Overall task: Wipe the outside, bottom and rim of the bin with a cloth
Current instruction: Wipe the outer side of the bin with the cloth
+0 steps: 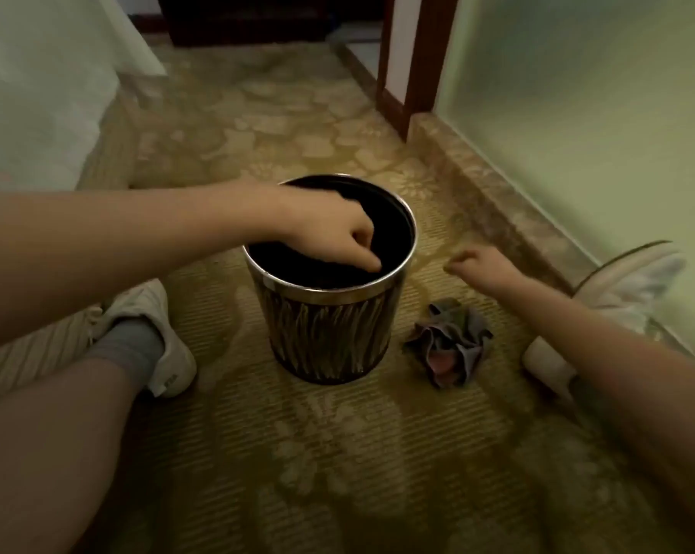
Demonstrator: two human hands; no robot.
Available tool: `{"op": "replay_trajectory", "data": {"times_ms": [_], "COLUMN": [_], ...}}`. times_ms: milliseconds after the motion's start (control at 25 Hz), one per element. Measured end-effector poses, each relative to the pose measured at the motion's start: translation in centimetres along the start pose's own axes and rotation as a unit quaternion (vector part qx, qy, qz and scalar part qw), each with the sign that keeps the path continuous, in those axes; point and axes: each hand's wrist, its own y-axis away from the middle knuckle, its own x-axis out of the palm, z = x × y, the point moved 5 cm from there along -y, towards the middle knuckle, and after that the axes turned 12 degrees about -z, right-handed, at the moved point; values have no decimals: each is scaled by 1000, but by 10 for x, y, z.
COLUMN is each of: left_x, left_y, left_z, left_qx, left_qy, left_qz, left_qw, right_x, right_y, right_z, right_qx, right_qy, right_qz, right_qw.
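Bin [329, 333]: round, upright on the carpet [337, 453], long axis vertical, mouth up, tapering slightly toward the base. It stands at centre, between the person's legs. Outer wall dark with pale streaks running lengthwise; bright metal rim [413, 233] with a matching band below it; interior black, contents not discernible. Left hand [329, 229]: over the bin's mouth, fingers curled in, one finger stretched down toward the inner wall at the near side; nothing seen in its grasp, and whether the fingertip touches the bin cannot be told. Right hand [477, 261]: blurred, in the air to the right of the bin and apart from it, fingers loosely curled, empty. Cloth [449, 345]: crumpled heap, grey with a pink patch, on the carpet just right of the bin's base, not touching it, below and nearer than the right hand, ungrasped. Carpet: olive-gold, ribbed, with a pale floral pattern. Left shoe [166, 333]: white, with a grey sock, left of the bin. Right shoe [625, 289]: white, far right, near the stone skirting [497, 193]. Pale wall [577, 113] at right; white bedding [38, 94] at upper left; dark wooden door frame [413, 66] beyond.
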Motion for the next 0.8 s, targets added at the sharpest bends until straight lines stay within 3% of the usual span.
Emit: {"op": "replay_trajectory", "data": {"times_ms": [80,160,320,400,480,560,600,680,720,760,800], "left_x": [37,63,57,55,42,18,5,-11,-13,-14,-14], "left_y": [-3,-4,-1,6,10,8,5,-1,-5,-10,-14], "left_z": [-1,-7,-2,-4,3,21,32,50,57,61,67], "left_qx": [23,37,45,33,4,-44,-64,-90,-101,-114,-130], "left_qy": [-19,5,18,8,11,48,87,166,180,173,151], "left_qz": [61,51,-48,-105,-153,-200,-221,-250,-259,-271,-286], "left_qw": [998,998,998,994,988,978,969,950,944,940,937], "right_x": [37,80,109,104,81,52,41,28,18,2,-16], "right_y": [0,26,49,48,36,25,24,29,34,35,37], "right_z": [-49,-93,-93,-98,-107,-112,-111,-89,-67,-42,-15], "right_qx": [102,167,85,52,78,181,249,323,308,271,228], "right_qy": [93,161,291,284,185,-12,-152,-456,-566,-633,-662], "right_qz": [6,32,-83,-105,-99,-132,-155,-156,-132,-105,-76], "right_qw": [990,972,949,952,975,974,944,814,754,718,710]}}
